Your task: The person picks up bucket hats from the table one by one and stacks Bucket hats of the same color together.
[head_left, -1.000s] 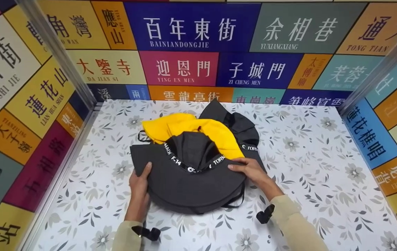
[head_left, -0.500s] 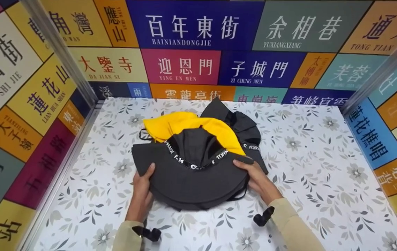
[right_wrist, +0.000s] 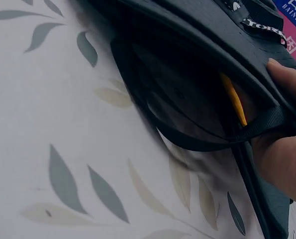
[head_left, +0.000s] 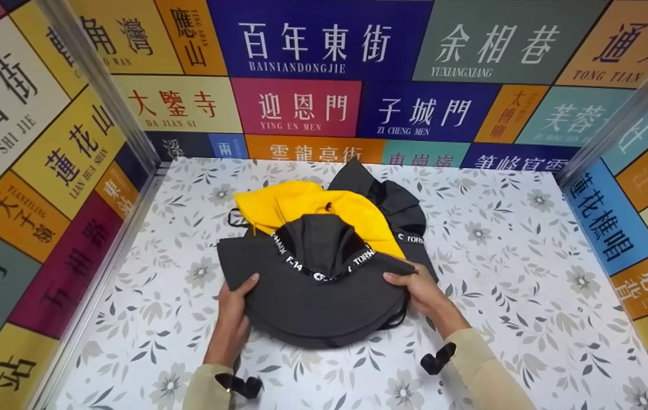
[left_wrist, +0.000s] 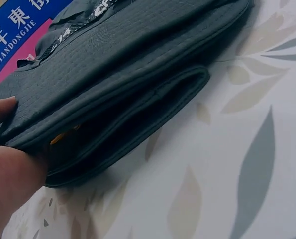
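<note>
A dark grey wide-brimmed sun hat point(head_left: 324, 307) with a white-lettered black band lies front-most, its brim toward me. My left hand point(head_left: 234, 302) grips the brim's left side, thumb on top and fingers hidden underneath. On the right side my right hand point(head_left: 423, 290) pinches the brim the same way. Under it in the left wrist view shows a second dark brim layer point(left_wrist: 138, 134). A black strap point(right_wrist: 187, 142) loops below the brim by my right hand in the right wrist view. Behind lies a yellow hat point(head_left: 358, 213), partly covered.
Another dark hat point(head_left: 401, 208) with a lettered band sits behind the yellow one, to the right. All rest on a white table point(head_left: 529, 319) with a leaf print. Sign-printed panels point(head_left: 324, 51) enclose the table at the back and both sides.
The dark hat's brim has spread and shifted slightly right. My right hand has moved a little right with its edge, its fingers now under the brim. My left hand keeps its hold.
</note>
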The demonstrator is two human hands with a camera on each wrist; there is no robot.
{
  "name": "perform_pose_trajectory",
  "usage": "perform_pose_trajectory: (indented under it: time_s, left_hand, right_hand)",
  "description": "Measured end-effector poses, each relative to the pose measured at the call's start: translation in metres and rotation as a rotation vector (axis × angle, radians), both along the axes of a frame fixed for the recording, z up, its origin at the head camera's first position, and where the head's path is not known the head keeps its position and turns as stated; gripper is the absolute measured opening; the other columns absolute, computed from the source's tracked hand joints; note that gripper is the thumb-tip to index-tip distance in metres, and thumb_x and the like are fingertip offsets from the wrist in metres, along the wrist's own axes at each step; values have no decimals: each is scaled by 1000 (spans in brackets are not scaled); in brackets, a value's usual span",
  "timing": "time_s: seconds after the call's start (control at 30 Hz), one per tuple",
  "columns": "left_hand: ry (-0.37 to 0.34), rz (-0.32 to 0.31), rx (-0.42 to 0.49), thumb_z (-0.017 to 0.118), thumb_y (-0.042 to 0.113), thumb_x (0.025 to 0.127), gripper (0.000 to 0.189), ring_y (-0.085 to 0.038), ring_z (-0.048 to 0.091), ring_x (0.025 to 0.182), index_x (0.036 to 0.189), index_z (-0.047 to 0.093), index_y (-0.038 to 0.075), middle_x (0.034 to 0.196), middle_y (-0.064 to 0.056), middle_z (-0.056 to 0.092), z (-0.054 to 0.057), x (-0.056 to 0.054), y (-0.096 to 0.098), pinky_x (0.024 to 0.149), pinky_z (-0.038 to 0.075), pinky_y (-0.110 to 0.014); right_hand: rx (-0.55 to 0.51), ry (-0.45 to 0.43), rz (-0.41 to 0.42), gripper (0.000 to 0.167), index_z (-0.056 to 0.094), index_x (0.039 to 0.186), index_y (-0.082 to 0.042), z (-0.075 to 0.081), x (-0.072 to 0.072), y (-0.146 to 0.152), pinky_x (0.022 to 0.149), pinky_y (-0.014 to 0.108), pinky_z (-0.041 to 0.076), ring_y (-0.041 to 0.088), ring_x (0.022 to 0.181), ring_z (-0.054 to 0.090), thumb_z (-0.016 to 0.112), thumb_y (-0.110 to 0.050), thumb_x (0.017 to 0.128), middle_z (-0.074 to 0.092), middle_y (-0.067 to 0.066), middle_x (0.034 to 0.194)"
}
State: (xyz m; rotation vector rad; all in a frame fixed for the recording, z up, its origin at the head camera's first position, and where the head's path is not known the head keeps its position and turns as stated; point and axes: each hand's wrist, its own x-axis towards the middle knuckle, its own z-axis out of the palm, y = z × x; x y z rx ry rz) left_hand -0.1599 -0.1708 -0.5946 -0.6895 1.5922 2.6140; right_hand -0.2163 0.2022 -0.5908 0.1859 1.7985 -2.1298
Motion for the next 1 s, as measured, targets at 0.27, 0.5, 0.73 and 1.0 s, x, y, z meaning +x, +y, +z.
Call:
perform_pose_trajectory:
  time_s: [0.27, 0.5, 0.73, 1.0]
  left_hand:
    - [51, -21, -68, 71, 19, 93, 75, -28, 42, 144, 156, 32, 8, 158, -14, 40, 3, -5, 9, 120, 36, -38]
    - [91, -61, -77, 65, 26, 98, 61, -21, 59, 125, 150, 41, 3, 148, -21, 50, 13, -15, 21, 104, 50, -28]
    - [124, -124, 11, 52, 37, 104, 56, -14, 66, 105, 147, 43, 3, 129, -12, 62, 28, -35, 38, 85, 57, -30]
    - [125, -105, -53, 48, 32, 106, 50, -28, 68, 112, 144, 46, -1, 136, -27, 59, 30, -65, 53, 80, 63, -36]
  right_hand:
    - [-108, 88, -74, 57, 52, 142, 4, 14, 12, 10, 96, 21, 53, 10, 110, 66, 63, 11, 86, 71, -2, 119]
    - [-213, 238, -48, 50, 73, 115, -21, 40, 19, 37, 92, 21, 56, 9, 104, 69, 56, 17, 87, 74, -5, 115]
    - [-399, 413, 40, 55, 72, 120, -14, 67, 18, 68, 85, 25, 59, 14, 97, 73, 43, 22, 91, 75, 3, 110]
    - [-594, 570, 81, 51, 64, 126, 6, 99, 14, 99, 88, 34, 60, 27, 101, 73, 37, 28, 89, 72, 19, 115]
